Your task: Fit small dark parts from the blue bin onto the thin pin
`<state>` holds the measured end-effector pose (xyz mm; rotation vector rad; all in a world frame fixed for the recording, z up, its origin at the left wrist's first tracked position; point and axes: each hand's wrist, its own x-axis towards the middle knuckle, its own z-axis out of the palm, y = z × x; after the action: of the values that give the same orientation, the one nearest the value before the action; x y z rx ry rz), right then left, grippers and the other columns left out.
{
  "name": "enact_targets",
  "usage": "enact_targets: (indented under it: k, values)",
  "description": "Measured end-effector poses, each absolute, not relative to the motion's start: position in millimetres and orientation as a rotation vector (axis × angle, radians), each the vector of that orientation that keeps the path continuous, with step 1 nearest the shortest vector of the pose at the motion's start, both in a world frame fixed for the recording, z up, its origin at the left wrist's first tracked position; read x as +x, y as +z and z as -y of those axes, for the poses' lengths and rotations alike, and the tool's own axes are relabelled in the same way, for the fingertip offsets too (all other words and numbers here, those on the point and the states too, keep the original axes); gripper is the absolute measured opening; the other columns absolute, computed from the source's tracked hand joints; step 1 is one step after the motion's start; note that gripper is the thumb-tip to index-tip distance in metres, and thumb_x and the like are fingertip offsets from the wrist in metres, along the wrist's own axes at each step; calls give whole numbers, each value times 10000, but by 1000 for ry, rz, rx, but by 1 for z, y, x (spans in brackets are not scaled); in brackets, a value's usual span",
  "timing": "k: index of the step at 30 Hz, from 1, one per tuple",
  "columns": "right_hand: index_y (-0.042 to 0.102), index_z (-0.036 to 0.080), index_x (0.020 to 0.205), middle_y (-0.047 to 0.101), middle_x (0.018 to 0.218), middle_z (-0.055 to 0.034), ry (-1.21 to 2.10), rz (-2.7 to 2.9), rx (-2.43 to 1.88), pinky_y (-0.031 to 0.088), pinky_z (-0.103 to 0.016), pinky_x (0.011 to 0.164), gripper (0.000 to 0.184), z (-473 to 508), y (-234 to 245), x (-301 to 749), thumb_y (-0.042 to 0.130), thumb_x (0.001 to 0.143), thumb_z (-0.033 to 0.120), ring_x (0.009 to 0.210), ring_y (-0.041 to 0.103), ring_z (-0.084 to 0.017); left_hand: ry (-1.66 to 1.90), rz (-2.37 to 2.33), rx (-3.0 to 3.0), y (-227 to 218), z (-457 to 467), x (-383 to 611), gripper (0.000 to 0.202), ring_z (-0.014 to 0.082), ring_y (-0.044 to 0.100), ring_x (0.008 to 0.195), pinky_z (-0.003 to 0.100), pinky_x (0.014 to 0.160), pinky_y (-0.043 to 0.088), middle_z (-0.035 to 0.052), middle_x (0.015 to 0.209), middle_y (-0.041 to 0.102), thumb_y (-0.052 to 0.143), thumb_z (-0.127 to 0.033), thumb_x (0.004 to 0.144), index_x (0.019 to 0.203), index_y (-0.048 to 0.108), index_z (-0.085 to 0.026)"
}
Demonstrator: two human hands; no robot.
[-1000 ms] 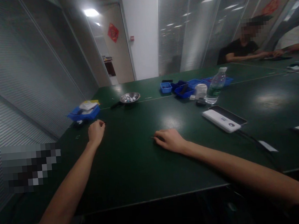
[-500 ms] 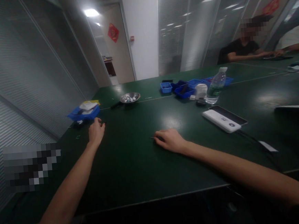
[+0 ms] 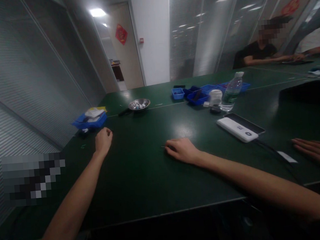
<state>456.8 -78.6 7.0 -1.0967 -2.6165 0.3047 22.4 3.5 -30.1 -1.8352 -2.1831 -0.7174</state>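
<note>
My left hand (image 3: 103,142) rests on the green table with its fingers curled together. Something small and dark shows at its fingertips, too small to name. Just beyond it is a blue basket (image 3: 100,121) with white and yellow packets. Farther right, my right hand (image 3: 183,149) lies on the table, fingers bent and pinched. A thin, light, needle-like piece (image 3: 163,146) sticks out from its fingertips to the left; the rest is hidden by the hand.
A metal bowl (image 3: 139,105) holds small pieces. Blue baskets (image 3: 178,93), a plastic bottle (image 3: 231,92), a white power bank (image 3: 237,130) and a phone (image 3: 246,122) stand to the right. Another person's hand (image 3: 317,153) lies flat at the right edge. Two people sit farther back.
Another person's hand and a dark shape have come into view at the right, where a pale-edged object lay. My left fingers have shifted slightly; my right hand stays still.
</note>
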Motion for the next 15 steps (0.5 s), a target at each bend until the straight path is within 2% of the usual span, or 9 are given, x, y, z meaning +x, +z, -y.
enact_targets:
  k: [3, 8, 13, 15]
  values:
    - [653, 209, 1116, 690, 951, -47, 319, 2611, -1095, 376, -235, 641, 284, 78, 6, 457, 444, 1019, 375, 747, 608, -135, -697, 2193, -1846, -29, -3, 23, 122, 239, 652, 909, 319, 780, 480, 86, 997, 687, 532, -275, 928, 962, 604, -183]
    - [655, 212, 1119, 693, 953, -44, 324, 2610, -1093, 375, -237, 641, 281, 78, 7, 458, 447, 1016, 370, 743, 607, -133, -705, 2227, -1807, -29, -3, 23, 292, 243, 655, 890, 322, 759, 485, 93, 986, 680, 526, -290, 938, 1199, 529, -158]
    - [655, 208, 1108, 692, 951, -47, 308, 2604, -1083, 370, -237, 638, 285, 79, 6, 457, 443, 1016, 374, 750, 608, -136, -678, 2146, -1866, -31, -4, 21, 138, 247, 642, 929, 331, 801, 483, 99, 1001, 670, 507, -277, 936, 980, 592, -177]
    - [656, 207, 1100, 691, 947, -46, 298, 2602, -1084, 369, -238, 641, 284, 78, 6, 457, 444, 1015, 375, 744, 605, -135, -690, 2141, -1872, -32, -5, 20, 139, 248, 638, 927, 334, 813, 482, 101, 998, 669, 504, -276, 933, 960, 597, -177]
